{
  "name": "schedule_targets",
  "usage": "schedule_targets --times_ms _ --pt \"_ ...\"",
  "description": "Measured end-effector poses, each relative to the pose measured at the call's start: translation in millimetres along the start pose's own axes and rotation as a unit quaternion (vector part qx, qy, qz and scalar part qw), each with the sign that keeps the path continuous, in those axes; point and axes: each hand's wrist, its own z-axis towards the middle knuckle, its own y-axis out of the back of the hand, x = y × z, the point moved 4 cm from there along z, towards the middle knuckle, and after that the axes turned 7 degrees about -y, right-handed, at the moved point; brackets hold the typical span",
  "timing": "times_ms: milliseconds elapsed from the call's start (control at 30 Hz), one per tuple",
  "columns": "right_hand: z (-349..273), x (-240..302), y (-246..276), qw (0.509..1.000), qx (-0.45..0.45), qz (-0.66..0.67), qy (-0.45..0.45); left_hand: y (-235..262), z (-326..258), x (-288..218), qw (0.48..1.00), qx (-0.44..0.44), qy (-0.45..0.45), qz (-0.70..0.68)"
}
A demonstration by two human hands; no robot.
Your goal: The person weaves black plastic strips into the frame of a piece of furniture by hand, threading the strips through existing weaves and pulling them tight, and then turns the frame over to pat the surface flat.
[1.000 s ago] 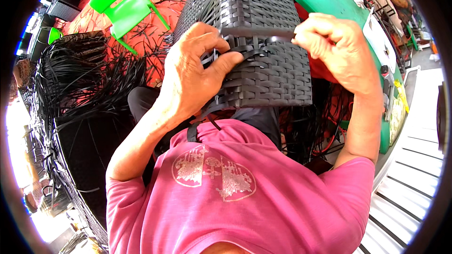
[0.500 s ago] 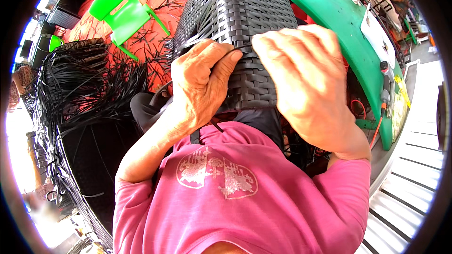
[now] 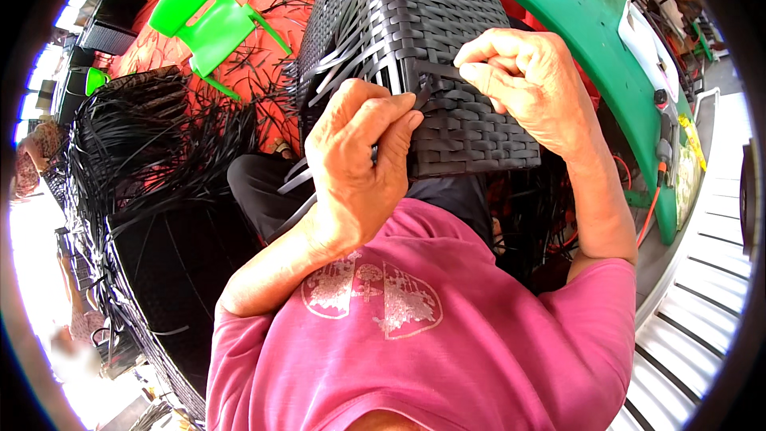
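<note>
Noticing a pretty clear shift on the right side: no longer spread over the weave like half a second ago, but drawn off to the right, with the right grip (image 3: 531,84) curled into a pinch. Seeing the right corner of the black woven piece (image 3: 479,128) again too, just below that grip, instead of hidden behind it. Also spotting pale loose strip ends (image 3: 295,179) now, just left of the left grip (image 3: 359,164). Would take all that, purely as a guess, for a pull on a strip partway through the weave.

Thumb and forefinger together on the right, apparently clamped on a flat dark strip (image 3: 439,70). Together at the left grip as well, seemingly on a dark bit of strip (image 3: 424,94) by the corner ridge; can't tell whether part of the same one.

As for direction: getting a short crosswise line from the flat strip, ridge to right grip. Totally different with the woven piece: long axis running away from the pink shirt (image 3: 447,287), from just below and between the grips to well beyond both, leaning slightly left. Can't see the far end, cut off by the view. Can also see a green tabletop (image 3: 574,40), right of and beyond the right grip.
</note>
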Motion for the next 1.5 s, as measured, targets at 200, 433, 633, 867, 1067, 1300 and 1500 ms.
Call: schedule_targets --times_ms 200,433,633,867,1067,1300,1500 --pt "9.1 6.6 6.7 0.997 0.046 -0.067 -0.006 -4.6 1.6 -5.3 0.998 0.013 -0.049 0.047" --pt "18.5 9.2 1.7 0.991 0.106 -0.036 -0.071 -4.2 1.9 -3.1 0.999 0.019 -0.032 0.036" --pt "22.9 -7.3 -5.1 0.988 0.124 0.065 -0.064 -3.2 1.7 -1.0 0.999 0.013 -0.039 0.023" --pt "33.0 4.3 -22.1 0.986 0.164 -0.004 0.006 6.7 2.5 12.1 0.997 -0.044 0.065 -0.011" --pt "27.1 32.5 -18.6 0.947 0.053 -0.253 0.19 0.7 12.2 60.9 0.924 0.004 0.31 -0.226" --pt "20.2 91.0 -20.6 0.836 -0.078 -0.372 0.395 26.8 22.4 51.0 0.991 -0.024 0.098 -0.087" --pt "44.9 64.0 -56.4 0.981 0.194 0.011 0.019 68.3 31.0 45.2 0.982 -0.173 -0.035 -0.073"
